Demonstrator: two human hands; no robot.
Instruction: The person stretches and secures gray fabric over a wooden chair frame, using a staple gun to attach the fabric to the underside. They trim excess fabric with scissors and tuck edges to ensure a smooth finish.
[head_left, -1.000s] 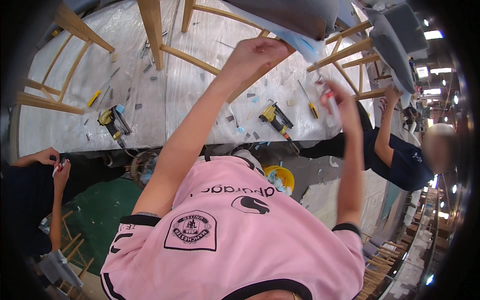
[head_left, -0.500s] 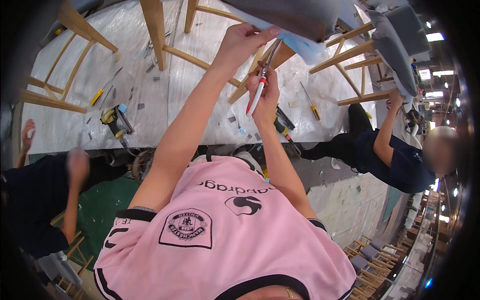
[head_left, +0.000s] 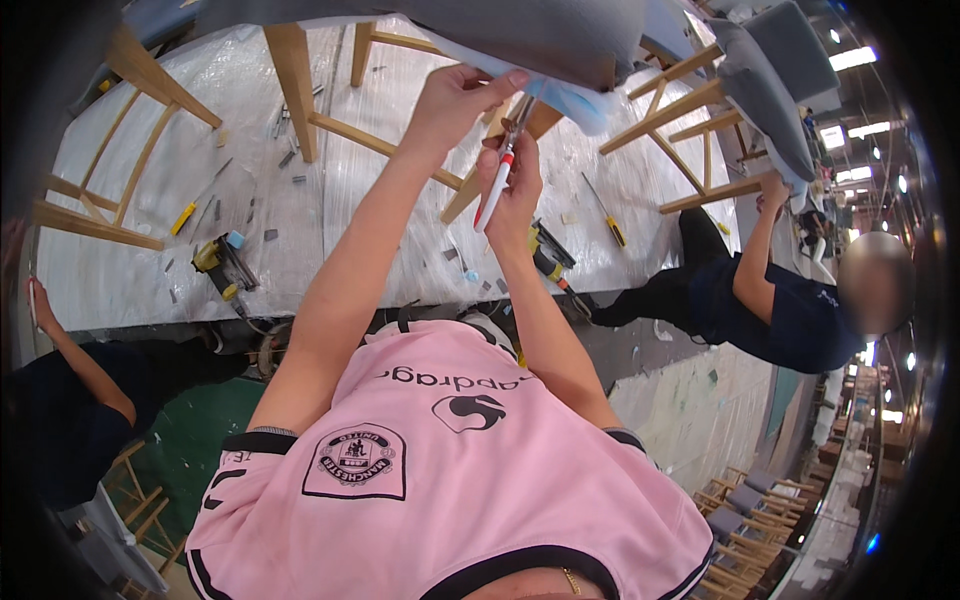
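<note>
An upholstered grey chair seat with wooden legs is at the top middle, above the worktable. Thin pale blue and white cloth hangs from its lower edge. My left hand is closed at that edge, thumb and fingers pinching the cloth. Just below it, my right hand is wrapped round the red and white handles of a pair of shears. The metal end of the shears points up to the cloth beside my left fingertips. Whether the blades are on the cloth cannot be made out.
The worktable is covered in clear film with scraps on it. Two nail guns and two yellow-handled screwdrivers lie there. Co-workers stand left and right; the right one touches another grey chair.
The whole view has shifted slightly, with the seat coming lower into it. My hands keep their holds on the cloth and the shears. The left co-worker's arm has moved.
</note>
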